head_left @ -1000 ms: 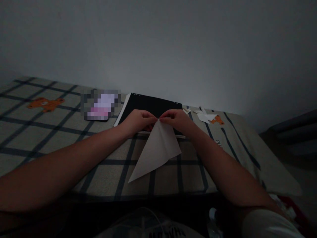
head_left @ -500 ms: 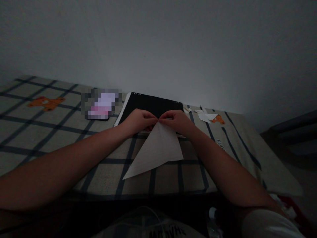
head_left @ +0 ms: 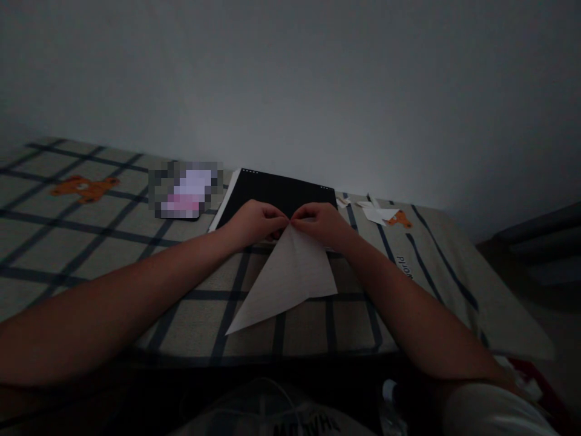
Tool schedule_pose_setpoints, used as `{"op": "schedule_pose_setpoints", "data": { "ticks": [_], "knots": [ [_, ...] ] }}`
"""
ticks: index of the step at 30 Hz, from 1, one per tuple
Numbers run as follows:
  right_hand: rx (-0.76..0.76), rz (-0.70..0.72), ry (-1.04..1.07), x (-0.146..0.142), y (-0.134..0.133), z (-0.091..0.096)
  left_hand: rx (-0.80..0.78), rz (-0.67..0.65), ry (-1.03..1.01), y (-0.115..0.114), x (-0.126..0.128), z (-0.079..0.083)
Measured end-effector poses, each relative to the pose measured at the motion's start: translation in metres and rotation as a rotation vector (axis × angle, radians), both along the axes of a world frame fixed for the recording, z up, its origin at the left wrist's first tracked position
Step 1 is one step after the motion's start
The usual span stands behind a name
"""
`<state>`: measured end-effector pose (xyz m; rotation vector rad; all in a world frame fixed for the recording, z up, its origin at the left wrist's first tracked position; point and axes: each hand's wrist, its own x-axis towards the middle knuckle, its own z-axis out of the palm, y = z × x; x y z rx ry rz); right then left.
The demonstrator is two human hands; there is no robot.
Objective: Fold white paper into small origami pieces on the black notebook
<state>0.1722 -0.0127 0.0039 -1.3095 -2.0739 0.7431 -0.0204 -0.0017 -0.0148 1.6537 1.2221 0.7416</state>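
Note:
My left hand and my right hand meet fingertip to fingertip, both closed in a pinch. Between them they grip the top point of a folded sheet of paper. The paper is whitish and faintly lined, with a crease running down from the pinched point. It widens toward me, one long corner reaching down to the left and a shorter one to the right. Behind the hands lies a notebook with a black cover, partly hidden by them.
A checked tablecloth with orange bear prints covers the table, which meets a grey wall. Left of the notebook lies a phone, its screen blurred out. Folded white paper pieces lie at the back right. A clear bottle stands below the front edge.
Both hands keep their pinch in nearly the same place. The lower edge of the paper has shifted slightly down toward me.

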Motion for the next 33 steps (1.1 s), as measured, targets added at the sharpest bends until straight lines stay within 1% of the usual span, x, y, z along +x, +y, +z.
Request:
{"op": "schedule_pose_setpoints", "data": {
  "ticks": [6,10,14,19,21,24,28,31,33],
  "knots": [
    [-0.060,-0.006,0.046,0.003,0.001,-0.001,-0.032,0.001,-0.057,-0.002,0.002,0.003],
    [-0.030,0.003,0.037,0.002,-0.001,0.000,-0.018,0.010,-0.040,-0.003,0.002,0.001],
    [0.051,0.009,-0.006,-0.001,-0.002,0.001,0.078,0.001,0.035,-0.004,0.000,0.001],
    [0.097,0.017,-0.022,-0.002,-0.003,0.001,0.242,0.008,0.102,-0.007,0.000,0.005],
    [0.132,0.028,-0.030,-0.003,-0.004,0.001,0.263,0.010,0.111,-0.008,0.000,0.005],
    [0.214,0.033,-0.061,-0.006,-0.007,0.001,0.208,0.023,0.088,-0.008,0.001,0.003],
    [0.298,0.040,-0.107,-0.009,-0.009,0.002,0.068,0.050,0.004,-0.006,0.003,0.001],
    [0.263,0.033,-0.061,-0.005,-0.005,0.001,0.002,0.084,-0.053,-0.005,0.004,0.001],
    [0.180,0.020,0.006,-0.001,0.000,-0.001,-0.008,0.101,-0.073,-0.005,0.004,0.002]
  ]
}}
